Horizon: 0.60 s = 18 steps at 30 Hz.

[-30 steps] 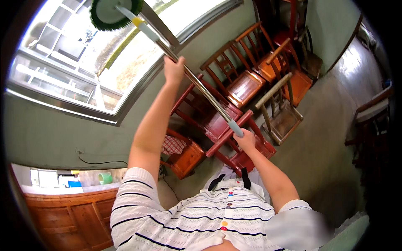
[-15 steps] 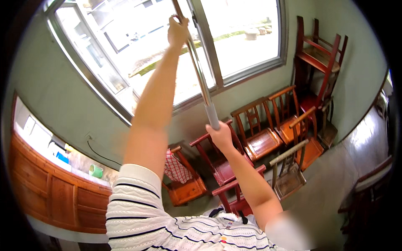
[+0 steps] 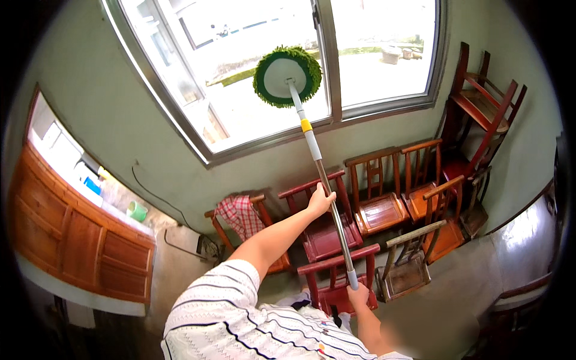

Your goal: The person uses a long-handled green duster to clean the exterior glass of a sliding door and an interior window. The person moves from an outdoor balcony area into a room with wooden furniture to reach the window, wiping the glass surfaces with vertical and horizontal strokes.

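Note:
A long-handled mop [image 3: 316, 153] with a round, shaggy green head [image 3: 288, 77] is in both my hands. Its head is up in front of the left window pane; whether it touches the glass I cannot tell. My left hand [image 3: 322, 201] is wrapped round the middle of the metal pole. Lower down, my right hand [image 3: 358, 294] grips the grey end of the handle. The pole slants from the window down toward my body. The window [image 3: 329, 60] has a metal frame with two panes side by side.
Several wooden chairs stand below the window, among them a red chair [image 3: 339, 252] close to me. A checked cloth [image 3: 240, 216] hangs over another chair. More chairs [image 3: 486, 108] are stacked in the right corner. At left is a wooden door [image 3: 84, 246]; a cable [image 3: 156, 198] runs down the wall.
Both hands have come down and toward me with the pole. The mop's green head, out of sight before, now shows in front of the window.

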Available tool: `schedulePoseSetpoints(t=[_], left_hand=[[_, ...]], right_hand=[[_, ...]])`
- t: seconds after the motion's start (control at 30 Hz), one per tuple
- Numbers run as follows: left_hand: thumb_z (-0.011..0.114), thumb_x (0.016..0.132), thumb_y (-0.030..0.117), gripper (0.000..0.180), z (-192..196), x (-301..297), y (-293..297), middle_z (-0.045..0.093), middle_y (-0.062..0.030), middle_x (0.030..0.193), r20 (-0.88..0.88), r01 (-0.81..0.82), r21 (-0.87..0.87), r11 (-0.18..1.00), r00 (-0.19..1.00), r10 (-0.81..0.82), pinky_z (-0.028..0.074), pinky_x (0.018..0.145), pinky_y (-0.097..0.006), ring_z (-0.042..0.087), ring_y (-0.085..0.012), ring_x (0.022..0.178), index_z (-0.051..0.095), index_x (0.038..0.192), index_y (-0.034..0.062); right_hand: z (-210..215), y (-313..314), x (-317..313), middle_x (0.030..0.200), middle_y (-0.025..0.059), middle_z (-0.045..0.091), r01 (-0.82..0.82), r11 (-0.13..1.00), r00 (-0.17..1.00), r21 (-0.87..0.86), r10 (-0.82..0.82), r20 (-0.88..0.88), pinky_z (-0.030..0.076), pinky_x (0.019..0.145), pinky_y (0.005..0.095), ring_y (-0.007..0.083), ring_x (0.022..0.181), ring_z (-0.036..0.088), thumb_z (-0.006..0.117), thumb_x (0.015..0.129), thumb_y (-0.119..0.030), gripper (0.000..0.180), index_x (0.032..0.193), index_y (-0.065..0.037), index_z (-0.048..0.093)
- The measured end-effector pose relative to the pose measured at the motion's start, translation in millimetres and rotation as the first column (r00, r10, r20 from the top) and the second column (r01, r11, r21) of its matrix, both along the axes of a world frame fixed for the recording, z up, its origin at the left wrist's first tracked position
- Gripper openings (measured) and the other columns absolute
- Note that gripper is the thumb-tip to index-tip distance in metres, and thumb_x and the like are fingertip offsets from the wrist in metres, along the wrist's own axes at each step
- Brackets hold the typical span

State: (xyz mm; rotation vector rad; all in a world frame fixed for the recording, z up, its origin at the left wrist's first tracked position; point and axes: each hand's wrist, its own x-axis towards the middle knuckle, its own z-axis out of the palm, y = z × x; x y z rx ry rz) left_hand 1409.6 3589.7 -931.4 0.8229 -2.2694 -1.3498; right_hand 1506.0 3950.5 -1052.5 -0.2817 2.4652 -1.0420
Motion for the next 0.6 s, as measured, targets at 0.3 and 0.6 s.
schedulePoseSetpoints(t=[0.3, 0.6], left_hand=[[0.072, 0.081, 0.021, 0.038, 85.8, 16.6, -31.5, 0.065, -0.0143, 0.085, -0.063, 0.025, 0.199, 0.980, 0.998, -0.012, 0.055, 0.061, -0.037, 0.065, -0.0207, 0.073, 0.049, 0.099, -0.0032], [0.067, 0.085, 0.039, 0.047, 320.9, -14.7, -126.6, 0.067, -0.0068, 0.071, -0.395, -0.098, -0.319, 0.943, 0.918, -0.038, 0.049, 0.054, -0.027, 0.062, -0.0130, 0.059, 0.058, 0.104, -0.0030]], right_hand=[[10.5, -44.4, 0.1, 0.075, 0.0187, 0.065, -0.067, 0.992, 0.998, -0.103, 0.065, -0.018, 0.050, 0.067, 0.0426, 0.0358, 0.075, 0.065, 0.068, 0.074, -0.031, 0.028, 0.083, -0.004, 0.067], [176.3, -210.7, -69.3, 0.075, 0.0184, 0.063, -0.146, 0.857, 0.988, -0.495, 0.099, -0.119, 0.047, 0.066, 0.0429, 0.0369, 0.074, 0.062, 0.065, 0.079, -0.033, 0.029, 0.082, -0.004, 0.064]])
